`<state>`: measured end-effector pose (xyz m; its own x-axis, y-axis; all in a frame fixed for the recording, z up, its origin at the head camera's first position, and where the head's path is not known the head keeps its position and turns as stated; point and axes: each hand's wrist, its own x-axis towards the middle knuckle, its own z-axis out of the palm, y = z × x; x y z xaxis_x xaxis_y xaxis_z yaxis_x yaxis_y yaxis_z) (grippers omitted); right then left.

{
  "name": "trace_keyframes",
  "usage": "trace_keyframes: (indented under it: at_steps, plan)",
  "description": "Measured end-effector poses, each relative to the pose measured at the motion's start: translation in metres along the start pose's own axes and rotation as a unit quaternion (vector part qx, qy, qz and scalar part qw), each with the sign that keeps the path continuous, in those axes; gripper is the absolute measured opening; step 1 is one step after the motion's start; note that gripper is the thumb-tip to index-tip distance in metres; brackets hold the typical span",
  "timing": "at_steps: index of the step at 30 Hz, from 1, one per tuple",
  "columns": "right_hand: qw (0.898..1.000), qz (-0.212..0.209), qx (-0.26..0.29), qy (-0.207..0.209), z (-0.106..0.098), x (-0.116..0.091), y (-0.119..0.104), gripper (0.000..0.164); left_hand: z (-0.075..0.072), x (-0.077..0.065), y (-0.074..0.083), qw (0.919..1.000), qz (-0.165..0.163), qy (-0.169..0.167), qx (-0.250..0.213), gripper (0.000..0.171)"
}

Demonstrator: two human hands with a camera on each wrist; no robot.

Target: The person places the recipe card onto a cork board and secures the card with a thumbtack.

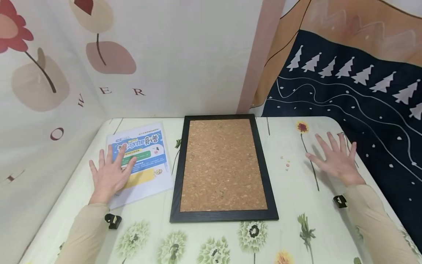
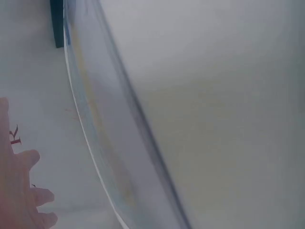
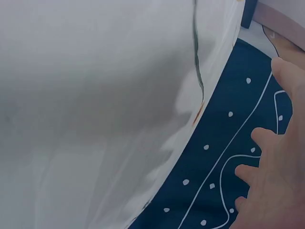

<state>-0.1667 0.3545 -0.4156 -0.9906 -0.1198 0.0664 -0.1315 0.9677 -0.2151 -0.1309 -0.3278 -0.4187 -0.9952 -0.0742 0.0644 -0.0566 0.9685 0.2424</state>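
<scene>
Left hand (image 1: 112, 175) and right hand (image 1: 339, 161), two, all fingers spread and gripping nothing: left over one printed sheet (image 1: 150, 161), right over the tabletop (image 1: 290, 198). Between them, one black-framed cork board (image 1: 224, 165), lying flat. I log this as the ready step; the next move probably calls for fingers pinching the sheet's edge.

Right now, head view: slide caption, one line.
Left hand spread over a printed sheet, right hand spread over the flower-print table, black-framed corkboard between them.
</scene>
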Motion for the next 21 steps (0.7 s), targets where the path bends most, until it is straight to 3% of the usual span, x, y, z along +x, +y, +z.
trace_keyframes:
  at_steps: [6, 11, 21]
  plan:
    - [0.999, -0.031, -0.008, 0.006, 0.003, 0.001, -0.003, 0.081, 0.002, -0.001, -0.007, 1.0000, -0.002, -0.008, -0.003, 0.073]
    - [0.998, -0.066, 0.016, 0.013, 0.005, 0.003, -0.008, 0.076, 0.002, 0.000, -0.019, 0.9998, -0.011, -0.018, -0.002, 0.076]
    - [0.992, -0.099, 0.073, -0.007, 0.003, 0.012, -0.030, 0.076, -0.003, 0.003, -0.055, 0.9949, -0.068, -0.062, -0.041, 0.083]
